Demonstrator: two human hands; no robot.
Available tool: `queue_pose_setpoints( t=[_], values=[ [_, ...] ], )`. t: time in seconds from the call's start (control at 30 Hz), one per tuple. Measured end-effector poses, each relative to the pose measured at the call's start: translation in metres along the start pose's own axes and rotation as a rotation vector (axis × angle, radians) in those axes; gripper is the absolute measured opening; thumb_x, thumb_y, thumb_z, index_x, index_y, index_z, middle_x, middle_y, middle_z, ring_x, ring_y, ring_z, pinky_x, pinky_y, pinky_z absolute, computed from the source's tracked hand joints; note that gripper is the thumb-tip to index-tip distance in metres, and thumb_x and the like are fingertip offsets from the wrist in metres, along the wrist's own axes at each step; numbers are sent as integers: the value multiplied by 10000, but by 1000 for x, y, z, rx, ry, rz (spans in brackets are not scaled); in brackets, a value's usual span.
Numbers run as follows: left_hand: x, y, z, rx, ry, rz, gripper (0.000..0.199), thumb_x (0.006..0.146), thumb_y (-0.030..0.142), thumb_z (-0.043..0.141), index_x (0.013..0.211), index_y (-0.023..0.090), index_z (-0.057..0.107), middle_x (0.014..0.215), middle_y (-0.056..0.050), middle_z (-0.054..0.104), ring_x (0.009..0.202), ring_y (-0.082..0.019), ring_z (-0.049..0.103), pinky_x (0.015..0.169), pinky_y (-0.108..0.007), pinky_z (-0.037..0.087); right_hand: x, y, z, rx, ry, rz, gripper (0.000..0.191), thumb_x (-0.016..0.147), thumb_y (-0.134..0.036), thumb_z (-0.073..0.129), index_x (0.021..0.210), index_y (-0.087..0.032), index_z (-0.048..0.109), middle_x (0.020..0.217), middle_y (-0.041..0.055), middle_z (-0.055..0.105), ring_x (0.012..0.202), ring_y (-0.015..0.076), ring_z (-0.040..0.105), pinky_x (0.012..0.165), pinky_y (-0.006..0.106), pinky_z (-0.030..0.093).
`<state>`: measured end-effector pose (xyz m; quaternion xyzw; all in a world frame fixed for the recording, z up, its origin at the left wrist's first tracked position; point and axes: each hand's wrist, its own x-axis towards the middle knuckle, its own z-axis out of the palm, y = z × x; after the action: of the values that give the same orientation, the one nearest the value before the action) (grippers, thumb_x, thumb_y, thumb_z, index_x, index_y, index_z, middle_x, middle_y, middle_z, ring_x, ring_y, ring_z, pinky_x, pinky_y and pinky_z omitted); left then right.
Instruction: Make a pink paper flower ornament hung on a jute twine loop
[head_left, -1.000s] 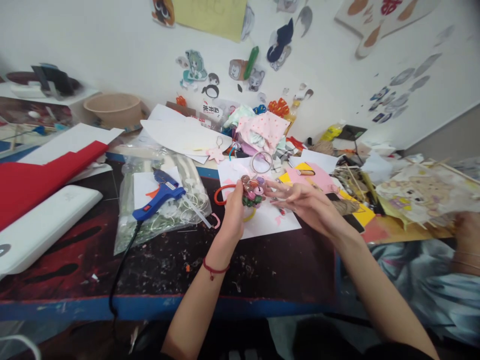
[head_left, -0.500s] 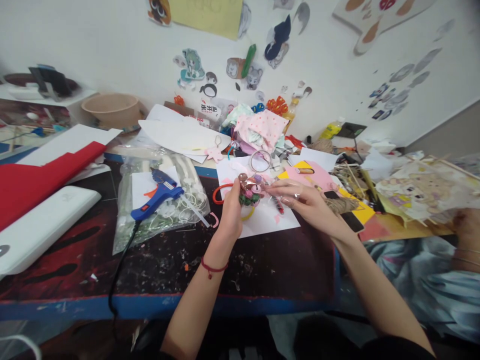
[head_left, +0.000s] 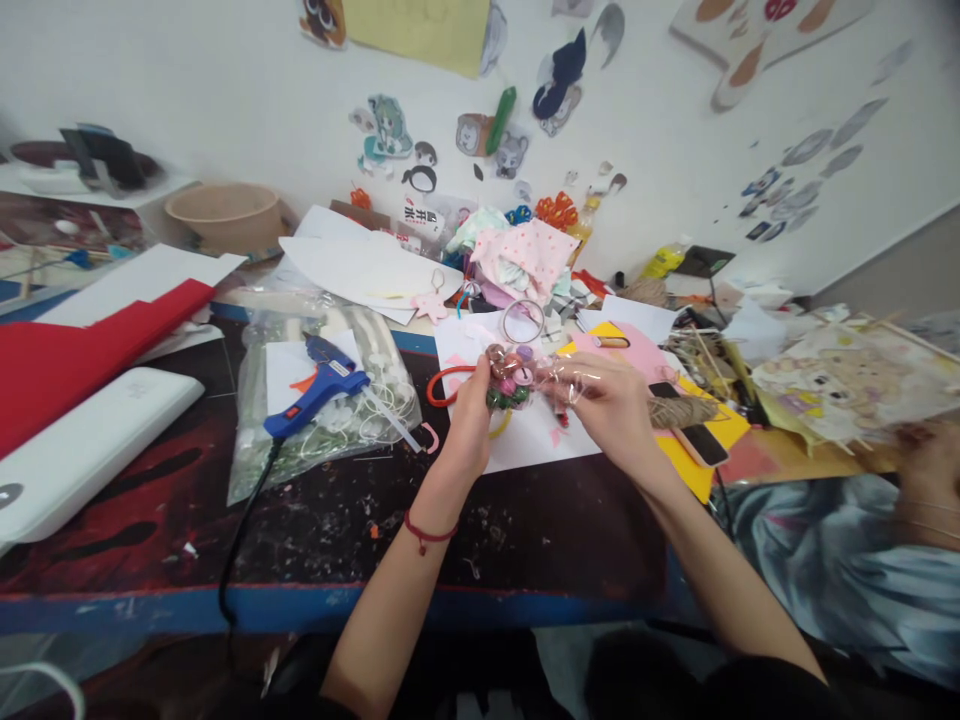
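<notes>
A small clear plastic bag of coloured jingle bells [head_left: 511, 378], in brown, pink, purple and green, is held above a white sheet of paper [head_left: 525, 448]. My left hand [head_left: 469, 425] closes on the bag's left side, thumb up along it. My right hand [head_left: 611, 405] has its fingers bent together on the bag's shiny right end. What lies between those fingertips is partly hidden. Just left of my left hand shows an orange loop handle [head_left: 442, 385]. A metal ring [head_left: 523, 320] lies behind the bag.
A blue glue gun [head_left: 319, 390] rests on a clear bag of white cords [head_left: 251, 470] to the left. A white device [head_left: 97, 450] and red sheet [head_left: 112, 350] lie farther left. On the right are twine [head_left: 679, 412], a phone [head_left: 701, 445] and another person's arm [head_left: 930, 490].
My right hand has moved in and its fingers, stretched out before, are now bent onto the bag's end. The bag has shifted slightly right. More of the phone shows.
</notes>
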<state>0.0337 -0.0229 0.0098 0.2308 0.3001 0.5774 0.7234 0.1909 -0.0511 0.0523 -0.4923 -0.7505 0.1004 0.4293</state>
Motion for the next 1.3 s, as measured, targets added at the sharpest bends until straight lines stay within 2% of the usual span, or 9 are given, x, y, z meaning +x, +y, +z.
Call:
queue_pose_setpoints(
  t=[0.07,0.27,0.43,0.5,0.67,1.03,1.1,1.23,1.3],
  values=[
    [1,-1,-1,4,3,9,347,953,484,590,1050,200,765,1138,-64,774,1239,-230,637,1061,-340,440,3,0,5,-10,21,-19,95,878,-232,734,908,-229,824,926,53,778,890,196,714,804,331,540],
    [6,-3,-5,26,3,16,404,987,506,531,1029,176,759,1123,-89,777,1157,-230,679,1036,-343,455,3,19,6,218,-51,104,173,929,-330,670,880,-264,822,988,46,755,987,203,676,857,346,528],
    [7,-5,-9,52,-2,4,407,968,523,560,987,167,755,1029,-86,789,1013,-214,719,943,-319,486,-3,28,7,428,-131,196,263,949,-436,627,1093,-298,799,1135,64,747,1043,207,668,760,313,541],
    [7,-6,-9,62,7,3,402,963,522,568,966,166,756,1000,-85,790,981,-209,723,932,-316,487,-4,26,10,385,-96,178,242,902,-389,704,1115,-314,791,1115,53,754,1007,198,680,730,303,548],
    [4,-5,-6,74,10,16,391,970,493,565,932,155,758,1004,-89,787,1014,-205,710,926,-300,483,-2,17,20,242,52,123,121,805,-328,808,909,-270,831,865,43,758,785,181,683,611,292,540],
    [1,-2,-3,57,-1,28,437,961,532,566,1039,147,760,1046,-105,783,1071,-214,705,981,-313,474,0,19,17,76,-59,106,166,896,-323,710,1004,-264,820,1082,70,750,1058,229,681,963,401,540],
    [2,-2,-4,53,3,20,422,969,525,560,1065,163,755,1037,-91,784,1055,-203,708,977,-310,477,1,22,17,142,-66,118,182,885,-349,719,1012,-262,818,1089,72,744,1050,224,680,894,373,573],
    [3,-3,-6,38,2,-12,397,968,503,577,1077,162,749,1025,-96,784,1031,-205,712,956,-318,489,0,27,20,279,-70,189,264,861,-440,727,1021,-247,809,1029,72,717,815,176,678,545,255,551],
    [3,-4,-5,22,0,-24,375,970,485,583,1076,164,745,1062,-100,779,1053,-205,706,961,-318,490,0,27,24,240,-52,169,245,847,-438,746,971,-237,814,959,63,714,778,166,662,532,245,527]
  ],
)
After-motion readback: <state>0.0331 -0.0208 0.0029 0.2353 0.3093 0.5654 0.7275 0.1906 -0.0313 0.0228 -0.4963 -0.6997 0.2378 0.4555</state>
